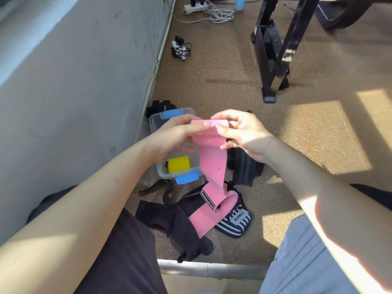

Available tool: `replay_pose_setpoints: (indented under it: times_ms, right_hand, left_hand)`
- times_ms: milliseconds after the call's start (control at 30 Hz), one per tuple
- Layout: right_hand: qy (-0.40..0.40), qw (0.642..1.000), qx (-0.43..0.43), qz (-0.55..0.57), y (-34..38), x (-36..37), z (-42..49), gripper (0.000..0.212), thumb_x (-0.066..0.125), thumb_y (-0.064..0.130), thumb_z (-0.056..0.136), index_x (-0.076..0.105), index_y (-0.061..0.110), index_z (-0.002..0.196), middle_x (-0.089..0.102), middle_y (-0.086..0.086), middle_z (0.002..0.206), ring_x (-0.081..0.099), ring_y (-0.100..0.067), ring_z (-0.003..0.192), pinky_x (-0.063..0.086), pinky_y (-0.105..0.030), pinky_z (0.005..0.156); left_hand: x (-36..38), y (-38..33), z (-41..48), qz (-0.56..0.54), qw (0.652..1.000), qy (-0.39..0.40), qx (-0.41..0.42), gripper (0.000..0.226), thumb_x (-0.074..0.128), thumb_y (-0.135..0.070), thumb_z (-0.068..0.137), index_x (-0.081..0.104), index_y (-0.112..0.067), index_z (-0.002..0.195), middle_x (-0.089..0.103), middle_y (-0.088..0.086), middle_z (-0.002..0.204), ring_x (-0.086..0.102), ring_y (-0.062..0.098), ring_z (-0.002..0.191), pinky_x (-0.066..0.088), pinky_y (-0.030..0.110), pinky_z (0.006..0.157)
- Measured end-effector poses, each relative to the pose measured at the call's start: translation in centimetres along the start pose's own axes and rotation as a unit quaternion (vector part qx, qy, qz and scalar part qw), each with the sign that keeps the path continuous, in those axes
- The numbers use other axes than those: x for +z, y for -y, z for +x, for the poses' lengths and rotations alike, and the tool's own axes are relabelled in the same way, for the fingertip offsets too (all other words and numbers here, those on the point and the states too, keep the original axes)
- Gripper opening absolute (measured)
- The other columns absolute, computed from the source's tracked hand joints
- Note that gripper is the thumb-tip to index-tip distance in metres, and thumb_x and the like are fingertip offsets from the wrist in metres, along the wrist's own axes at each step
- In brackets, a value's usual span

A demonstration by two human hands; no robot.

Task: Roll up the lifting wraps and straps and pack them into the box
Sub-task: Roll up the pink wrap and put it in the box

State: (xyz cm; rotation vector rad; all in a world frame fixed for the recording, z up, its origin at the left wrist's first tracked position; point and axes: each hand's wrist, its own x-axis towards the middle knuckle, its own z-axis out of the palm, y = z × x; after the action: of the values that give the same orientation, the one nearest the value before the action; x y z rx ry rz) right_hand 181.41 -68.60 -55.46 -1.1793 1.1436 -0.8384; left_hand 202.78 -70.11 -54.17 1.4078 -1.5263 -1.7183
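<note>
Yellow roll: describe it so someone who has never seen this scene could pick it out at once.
Find the grey wall on the left; at its foot stands a clear box with blue latches. The yellow roll lies inside, at the end nearer the person. It alone is yellow; the pink wrap, striped wrap and black wraps are all outside the box.

Both hands, left hand (174, 132) and right hand (244, 132), pinch the pink wrap's (212, 166) top end above the clear box (159, 166); its tail hangs to the floor (233, 71).
</note>
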Motion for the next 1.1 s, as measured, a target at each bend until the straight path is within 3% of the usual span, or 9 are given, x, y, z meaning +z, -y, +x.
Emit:
replay_pose_setpoints:
  times_ms: [133, 300, 400, 500, 667, 833, 933, 1033, 1100]
  right_hand:
    - [-0.006, 1.000, -0.027, -0.007, -0.2, 0.0, 0.0, 0.025, 0.069, 0.003, 0.094, 0.067, 0.017, 0.114, 0.066, -0.006, 0.103, 0.064, -0.011, 0.077, 0.061, -0.028, 0.067]
    - [-0.010, 1.000, -0.019, -0.015, -0.1, 0.0, 0.0, 0.041, 0.073, 0.001, 0.091, 0.060, 0.016, 0.127, 0.064, -0.008, 0.120, 0.068, -0.017, 0.082, 0.063, -0.032, 0.069]
    - [-0.003, 0.999, 0.037, -0.022, 0.0, -0.2, 0.2, 0.038, 0.073, 0.023, 0.093, 0.063, 0.015, 0.129, 0.063, -0.010, 0.131, 0.070, -0.018, 0.104, 0.064, -0.038, 0.071]
    - [0.002, 0.997, 0.081, -0.005, 0.0, -0.1, 0.3, 0.052, 0.060, 0.051, 0.097, 0.061, 0.017, 0.136, 0.063, -0.007, 0.136, 0.062, -0.028, 0.122, 0.063, -0.039, 0.070]
    - [-0.014, 0.999, 0.040, -0.001, 0.5, 0.4, 0.1, 0.031, 0.054, 0.046, 0.102, 0.066, 0.023, 0.120, 0.069, -0.001, 0.123, 0.066, -0.023, 0.117, 0.060, -0.033, 0.065]
    - [0.001, 1.000, 0.012, -0.009, 0.6, 0.3, -0.1, 0.016, 0.063, 0.035, 0.100, 0.071, 0.022, 0.102, 0.066, -0.012, 0.120, 0.065, -0.028, 0.116, 0.058, -0.034, 0.063]
    - [0.016, 1.000, -0.010, 0.003, 0.7, 0.1, -0.3, 0.026, 0.063, 0.025, 0.101, 0.069, 0.035, 0.077, 0.063, -0.001, 0.101, 0.065, -0.014, 0.095, 0.059, -0.036, 0.064]
    - [0.012, 0.999, -0.020, 0.027, 0.4, -0.4, 0.0, 0.010, 0.067, 0.016, 0.098, 0.070, 0.024, 0.103, 0.063, -0.001, 0.104, 0.061, -0.008, 0.091, 0.059, -0.036, 0.067]
    - [0.005, 0.999, -0.023, 0.037, 0.2, -0.5, 0.1, 0.027, 0.069, 0.008, 0.096, 0.068, 0.018, 0.121, 0.063, -0.004, 0.106, 0.061, -0.011, 0.092, 0.060, -0.033, 0.068]
  left_hand:
    - [0.0, 0.1, 0.3, 0.009, 1.000, -0.006, 0.005, 0.032, 0.063, -0.038, 0.100, 0.067, -0.015, 0.121, 0.072, 0.006, 0.118, 0.071, 0.020, 0.111, 0.062, 0.042, 0.089]
    - [0.1, 0.4, 0.4, 0.029, 0.999, -0.019, 0.037, 0.027, 0.072, -0.021, 0.094, 0.062, -0.009, 0.117, 0.071, 0.007, 0.105, 0.071, 0.018, 0.096, 0.060, 0.029, 0.068]
    - [0.0, 0.3, 0.4, 0.026, 0.997, -0.027, 0.061, 0.021, 0.075, -0.015, 0.092, 0.062, -0.013, 0.108, 0.071, 0.002, 0.094, 0.070, 0.012, 0.086, 0.057, 0.027, 0.061]
    - [0.0, 0.1, 0.2, 0.021, 0.994, -0.052, 0.093, 0.020, 0.075, -0.010, 0.091, 0.061, -0.015, 0.105, 0.068, 0.002, 0.092, 0.068, 0.007, 0.077, 0.053, 0.023, 0.055]
    - [0.0, 0.3, 0.2, 0.016, 0.986, -0.073, 0.149, 0.022, 0.076, -0.006, 0.090, 0.061, -0.015, 0.104, 0.067, 0.012, 0.101, 0.066, 0.008, 0.077, 0.051, 0.021, 0.054]
    - [0.0, 0.6, 0.4, 0.030, 0.981, -0.064, 0.181, 0.026, 0.076, -0.004, 0.090, 0.060, -0.013, 0.109, 0.067, 0.022, 0.115, 0.065, 0.012, 0.082, 0.053, 0.024, 0.059]
    - [0.1, 0.4, 0.3, 0.016, 0.989, -0.047, 0.143, 0.028, 0.074, -0.013, 0.093, 0.060, -0.015, 0.118, 0.069, 0.013, 0.116, 0.069, 0.015, 0.093, 0.057, 0.028, 0.064]
    - [0.2, 0.2, 0.2, -0.018, 0.999, 0.002, 0.036, 0.034, 0.063, -0.045, 0.098, 0.065, -0.027, 0.127, 0.072, 0.002, 0.119, 0.072, 0.018, 0.100, 0.058, 0.031, 0.069]
    - [0.1, 0.4, 0.3, -0.026, 0.999, 0.023, 0.004, 0.049, 0.058, -0.066, 0.091, 0.067, -0.033, 0.126, 0.073, 0.003, 0.119, 0.072, 0.021, 0.099, 0.057, 0.031, 0.069]
